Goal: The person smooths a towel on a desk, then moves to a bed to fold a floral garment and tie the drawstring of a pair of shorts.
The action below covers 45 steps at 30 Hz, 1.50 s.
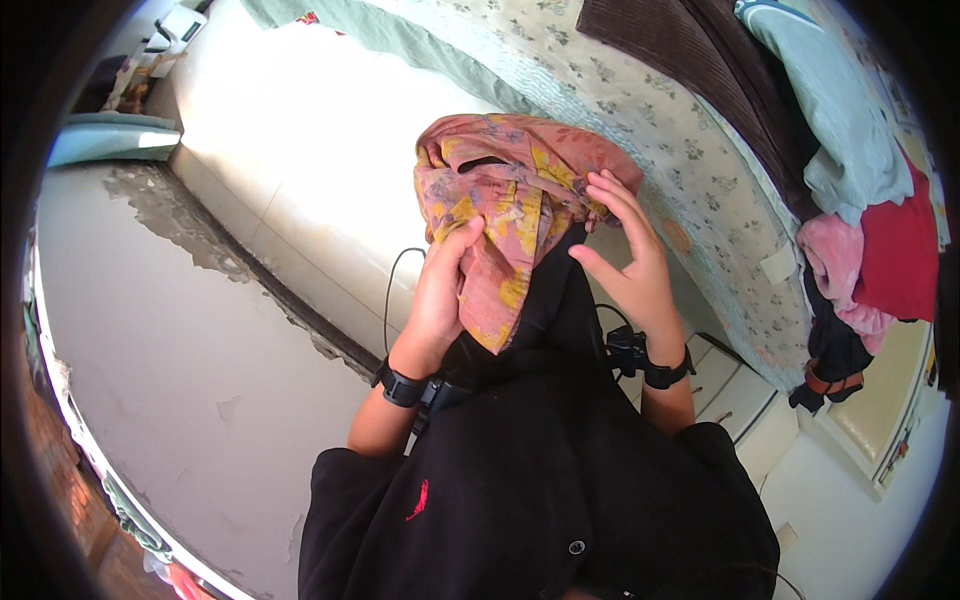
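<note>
A bunched pink cloth garment [520, 200] with yellow and purple flowers hangs in front of me, one pointed flap drooping at its lower end. My left hand [440, 290] grips its left side, the thumb lying over the fabric and the other fingers hidden behind it. At the garment's right edge my right hand [635, 270] is open, thumb and fingers apart. Its fingertips overlap the cloth there; whether they press on it I cannot tell. A dark strap with a device sits on each of my wrists.
To the right is a bed [690, 150] with a flowered cover. On it lie dark trousers [700, 60], a light blue garment [850, 130] and a red cloth [895, 245]. A drawer cabinet [725, 390] stands at the lower right. A wall [150, 330] with peeling paint edges the bright floor at left.
</note>
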Each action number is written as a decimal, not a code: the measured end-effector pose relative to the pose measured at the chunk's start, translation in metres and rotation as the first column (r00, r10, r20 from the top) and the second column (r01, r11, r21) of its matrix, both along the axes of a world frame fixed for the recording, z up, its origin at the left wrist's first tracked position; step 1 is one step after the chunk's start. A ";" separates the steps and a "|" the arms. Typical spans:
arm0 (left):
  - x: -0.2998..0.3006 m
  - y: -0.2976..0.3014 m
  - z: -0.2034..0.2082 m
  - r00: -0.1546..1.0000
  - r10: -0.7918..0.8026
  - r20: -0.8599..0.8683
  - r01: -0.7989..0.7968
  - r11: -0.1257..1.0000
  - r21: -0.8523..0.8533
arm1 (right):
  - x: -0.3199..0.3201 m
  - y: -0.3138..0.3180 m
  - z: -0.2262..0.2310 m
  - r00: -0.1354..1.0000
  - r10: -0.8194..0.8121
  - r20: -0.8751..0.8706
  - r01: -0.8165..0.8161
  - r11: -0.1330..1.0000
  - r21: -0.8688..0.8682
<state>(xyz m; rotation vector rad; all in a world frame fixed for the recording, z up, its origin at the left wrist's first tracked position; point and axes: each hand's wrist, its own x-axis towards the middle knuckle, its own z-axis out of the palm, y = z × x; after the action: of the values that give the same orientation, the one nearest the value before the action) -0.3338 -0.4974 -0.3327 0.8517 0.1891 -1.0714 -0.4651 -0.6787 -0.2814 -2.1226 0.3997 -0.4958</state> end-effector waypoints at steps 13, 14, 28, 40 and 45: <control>0.012 0.006 0.004 0.958 0.080 -0.275 -0.116 0.987 -0.115 | 0.003 -0.031 -0.009 0.910 -0.415 0.023 0.367 0.828 0.424; 0.016 0.008 0.001 0.934 0.019 -0.357 -0.093 0.977 -0.190 | 0.004 -0.030 -0.009 0.908 -0.417 0.024 0.369 0.827 0.424; 0.011 -0.005 0.055 0.882 0.084 0.464 -0.140 0.986 0.089 | -0.004 -0.023 0.000 0.982 -0.168 0.090 0.095 0.841 0.533; 0.016 -0.015 0.034 0.865 -0.290 0.409 0.195 0.946 0.257 | -0.006 -0.006 -0.020 0.996 -0.016 0.084 0.033 0.979 -0.203; 0.022 0.011 0.024 0.947 -0.174 0.269 0.166 0.985 0.051 | -0.006 -0.029 -0.028 0.997 -0.051 0.058 0.061 0.980 -0.190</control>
<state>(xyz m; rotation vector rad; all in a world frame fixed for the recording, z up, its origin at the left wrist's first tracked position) -0.3117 -0.4860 -0.3085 1.0458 -0.1039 -1.1006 -0.4706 -0.7073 -0.3089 -2.2826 0.3957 -0.6444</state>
